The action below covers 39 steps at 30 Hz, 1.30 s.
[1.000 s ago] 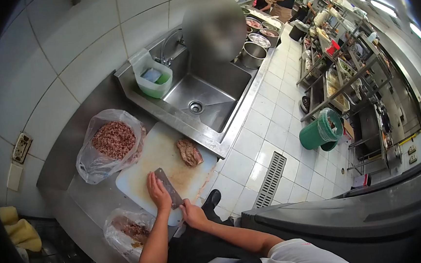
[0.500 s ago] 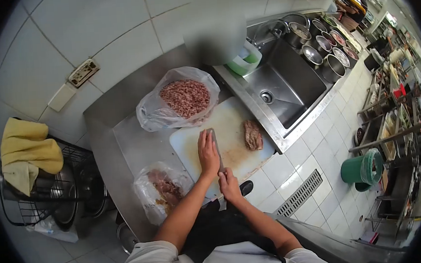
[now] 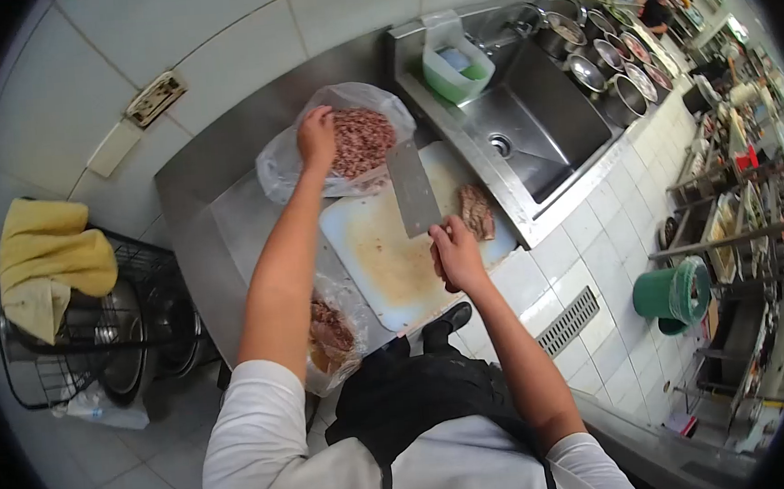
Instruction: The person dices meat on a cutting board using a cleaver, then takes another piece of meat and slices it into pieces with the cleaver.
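My left hand [image 3: 316, 139] is at the left side of a clear plastic bag [image 3: 279, 166], its fingers stretched over the edge of the chopped meat [image 3: 362, 142] inside. Nothing shows in that hand, though its fingertips are partly hidden. My right hand [image 3: 458, 256] grips a cleaver [image 3: 414, 188] by the handle. The broad blade is raised over the white cutting board [image 3: 365, 246], its flat side facing up. A browned piece of meat [image 3: 475, 211] lies on the board's right side. Another plastic bag [image 3: 337, 344] with meat sits at the board's near left, partly behind my left arm.
A steel sink [image 3: 547, 125] adjoins the board on the right, with a green-and-white container [image 3: 457, 69] at its corner. Several metal pots and bowls [image 3: 623, 97] stand beyond it. A wire rack [image 3: 64, 358] with a yellow cloth [image 3: 52, 259] is at left. A green bin [image 3: 668, 293] stands on the floor.
My left hand has left the blade and moved up to the bag of chopped meat. The cleaver, still in my right hand, has lifted off the board and turned its flat side up.
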Each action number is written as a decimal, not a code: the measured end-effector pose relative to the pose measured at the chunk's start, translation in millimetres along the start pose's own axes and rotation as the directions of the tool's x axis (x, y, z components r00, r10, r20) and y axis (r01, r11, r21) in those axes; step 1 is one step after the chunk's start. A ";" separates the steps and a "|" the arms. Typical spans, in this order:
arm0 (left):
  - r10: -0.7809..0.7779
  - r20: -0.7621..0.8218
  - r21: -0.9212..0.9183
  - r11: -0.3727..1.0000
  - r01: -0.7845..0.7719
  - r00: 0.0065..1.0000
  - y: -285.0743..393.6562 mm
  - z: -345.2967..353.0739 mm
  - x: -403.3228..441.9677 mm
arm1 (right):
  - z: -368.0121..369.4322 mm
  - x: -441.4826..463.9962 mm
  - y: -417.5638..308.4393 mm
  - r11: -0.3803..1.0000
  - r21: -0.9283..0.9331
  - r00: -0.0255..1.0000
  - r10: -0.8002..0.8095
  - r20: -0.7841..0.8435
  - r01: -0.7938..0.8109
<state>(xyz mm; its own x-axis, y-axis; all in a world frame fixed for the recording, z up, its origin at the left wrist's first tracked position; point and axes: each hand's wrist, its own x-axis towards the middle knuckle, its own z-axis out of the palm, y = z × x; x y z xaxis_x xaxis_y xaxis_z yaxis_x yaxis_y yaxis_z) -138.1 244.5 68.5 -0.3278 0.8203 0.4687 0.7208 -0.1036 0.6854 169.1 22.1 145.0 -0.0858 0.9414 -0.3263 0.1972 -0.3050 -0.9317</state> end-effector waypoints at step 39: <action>-0.473 0.587 0.142 0.859 0.491 0.657 80.7 33.7 -254.3 | -159.6 -65.2 136.0 0.971 -0.208 0.978 -0.150 -0.144 0.118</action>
<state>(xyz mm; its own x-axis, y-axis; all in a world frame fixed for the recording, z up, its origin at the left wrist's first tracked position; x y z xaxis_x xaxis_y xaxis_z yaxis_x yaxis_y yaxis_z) 24.0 46.4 -14.1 -0.1972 0.9183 -0.3433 0.5453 0.3937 0.7400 357.4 -57.8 65.0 0.0270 0.9873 -0.1567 0.3848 -0.1550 -0.9099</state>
